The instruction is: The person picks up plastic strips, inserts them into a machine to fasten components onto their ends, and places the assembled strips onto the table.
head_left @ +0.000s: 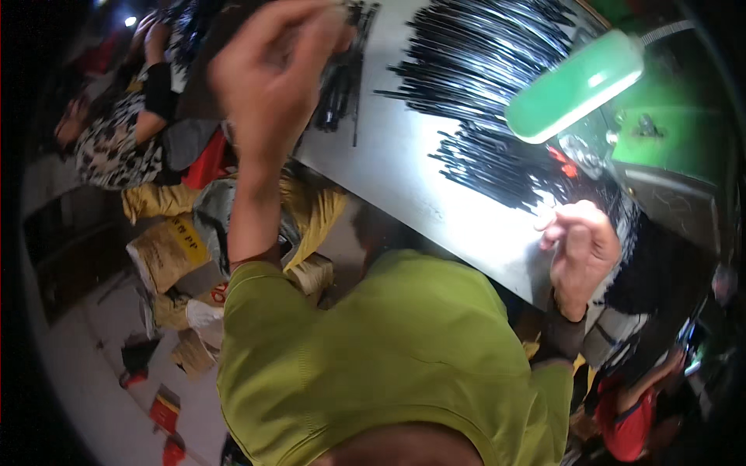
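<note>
L hand [272, 70]: raised, forearm running nearly straight up, wrist bent a bit, fingers curled over toward its right; motion blur, so can't tell if anything's gripped. R hand [579, 245]: lower & nearer the body, forearm short in view, wrist up, fingers bent w/ thumb & index tips brought close together, pointing left; glare at the tips, can't tell whether something thin is pinched there.

Small pile of thin, glossy black rods [486, 163] lies just up-left of R hand, ends close to its fingertips. Big heap of long, shiny black rods [482, 58] sits farther up, btwn the hands, nearer R side. Narrow bunch of dark, slim rods [334, 101] just right of L hand, partly behind its fingers. All on smooth, pale grey tabletop [388, 163], its near edge running diagonally below both hands.

Above R hand: rounded green lamp w/ lit white underside [579, 85], shining on the small pile. Small bright red item [562, 161] also above R hand, by the pile. Dark, stringy black bundle [633, 268] just right of R hand. Crumpled yellow & grey sacks [315, 217] right of L forearm, below tabletop level.
</note>
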`<state>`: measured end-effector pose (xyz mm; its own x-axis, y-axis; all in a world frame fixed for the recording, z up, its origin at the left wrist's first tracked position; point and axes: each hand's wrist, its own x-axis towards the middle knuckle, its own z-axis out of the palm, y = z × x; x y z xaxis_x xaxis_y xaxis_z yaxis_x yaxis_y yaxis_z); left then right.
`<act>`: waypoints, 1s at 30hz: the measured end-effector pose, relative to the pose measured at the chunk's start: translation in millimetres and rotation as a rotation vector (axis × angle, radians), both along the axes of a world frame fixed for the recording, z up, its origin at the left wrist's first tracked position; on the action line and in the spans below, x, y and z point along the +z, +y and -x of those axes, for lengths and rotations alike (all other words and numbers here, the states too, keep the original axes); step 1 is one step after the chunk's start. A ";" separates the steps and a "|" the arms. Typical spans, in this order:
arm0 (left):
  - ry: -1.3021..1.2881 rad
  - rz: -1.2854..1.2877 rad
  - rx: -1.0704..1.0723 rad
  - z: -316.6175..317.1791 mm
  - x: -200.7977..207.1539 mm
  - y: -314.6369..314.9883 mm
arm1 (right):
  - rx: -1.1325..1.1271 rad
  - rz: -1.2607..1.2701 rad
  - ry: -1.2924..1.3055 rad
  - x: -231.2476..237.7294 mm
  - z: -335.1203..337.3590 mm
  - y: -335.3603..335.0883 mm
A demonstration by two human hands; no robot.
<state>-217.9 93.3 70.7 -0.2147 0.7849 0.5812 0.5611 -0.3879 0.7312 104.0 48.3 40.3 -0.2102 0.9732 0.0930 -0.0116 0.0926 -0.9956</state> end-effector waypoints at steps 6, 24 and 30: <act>-0.428 -0.287 -0.513 -64.0 11.3 -35.8 | -0.126 -0.506 -0.038 43.0 -14.9 4.1; -0.251 -0.313 -0.475 -113.4 20.6 -59.8 | 0.049 -0.440 -0.187 92.0 -179.3 -52.0; -0.205 -0.356 -0.457 -125.4 30.7 -64.1 | 0.119 -0.440 -0.252 80.7 -93.9 -6.8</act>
